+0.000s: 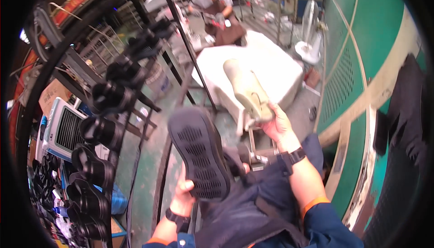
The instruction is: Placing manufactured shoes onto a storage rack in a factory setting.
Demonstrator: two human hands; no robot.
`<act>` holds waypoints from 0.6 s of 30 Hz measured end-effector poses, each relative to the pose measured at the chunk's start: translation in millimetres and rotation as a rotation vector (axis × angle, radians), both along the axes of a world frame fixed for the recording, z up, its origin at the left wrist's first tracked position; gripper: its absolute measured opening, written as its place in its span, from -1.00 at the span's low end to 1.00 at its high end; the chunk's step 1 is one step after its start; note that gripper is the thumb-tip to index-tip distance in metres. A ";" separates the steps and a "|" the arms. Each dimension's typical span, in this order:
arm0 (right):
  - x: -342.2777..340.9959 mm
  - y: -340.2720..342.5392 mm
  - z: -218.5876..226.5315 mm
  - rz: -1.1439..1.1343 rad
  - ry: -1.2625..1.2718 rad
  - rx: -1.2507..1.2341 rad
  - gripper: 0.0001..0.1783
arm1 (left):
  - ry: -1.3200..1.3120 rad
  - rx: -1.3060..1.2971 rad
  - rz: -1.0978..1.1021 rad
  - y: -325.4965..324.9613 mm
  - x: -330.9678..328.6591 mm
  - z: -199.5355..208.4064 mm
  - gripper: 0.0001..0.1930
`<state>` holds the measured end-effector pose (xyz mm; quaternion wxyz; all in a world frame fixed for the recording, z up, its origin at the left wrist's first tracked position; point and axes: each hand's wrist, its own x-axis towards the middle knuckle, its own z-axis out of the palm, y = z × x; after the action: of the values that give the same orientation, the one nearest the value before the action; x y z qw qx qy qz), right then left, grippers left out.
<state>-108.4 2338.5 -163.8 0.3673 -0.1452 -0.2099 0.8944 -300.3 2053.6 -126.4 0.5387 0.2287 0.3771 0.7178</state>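
My left hand is closed around a black shoe, whose dark ridged sole is turned toward me with the toe pointing up. The shoe's upper is mostly hidden behind the sole. In my right hand is a pale yellowish shoe last, gripped at its lower end, with its narrow toe end pointing up and away. Last and shoe are apart. Below the last, between my hands, stands a metal stand, partly covered by my hand and the shoe.
A rack with several black shoes runs along the left. Ahead is a white-covered table, with a co-worker behind it. A white fan stands at the far right, near a green machine cabinet. An air cooler sits left.
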 end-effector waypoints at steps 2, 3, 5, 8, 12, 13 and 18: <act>-24.5 18.3 -11.4 -0.114 0.014 0.001 -0.46 | 0.130 0.063 0.004 2.8 6.2 16.8 0.24; -32.6 9.5 -10.8 -0.069 -0.006 -0.038 -0.44 | 0.191 0.073 0.028 -2.5 9.6 30.7 0.26; -50.2 -45.1 11.5 0.256 -0.266 0.054 -0.36 | 0.538 0.142 0.137 -20.2 -17.3 10.7 0.28; -24.1 -95.4 30.4 0.783 -0.162 0.107 -0.10 | 1.537 0.273 0.248 5.4 -35.9 43.3 0.12; -11.2 -102.6 34.9 0.569 -0.075 0.144 -0.26 | 1.678 0.484 -0.064 41.8 4.2 68.6 -0.48; -11.9 -108.1 33.0 0.417 -0.235 0.336 -0.27 | 1.710 0.403 -0.090 38.1 19.9 53.0 -0.52; -2.0 -113.1 31.3 0.225 -0.253 0.344 -0.25 | 1.448 0.370 -0.222 57.3 45.5 24.7 -0.61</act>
<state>-110.4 2225.4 -132.4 0.2553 -0.1671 -0.4184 0.8555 -254.8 2110.9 -101.7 0.1783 0.7664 0.4851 0.3814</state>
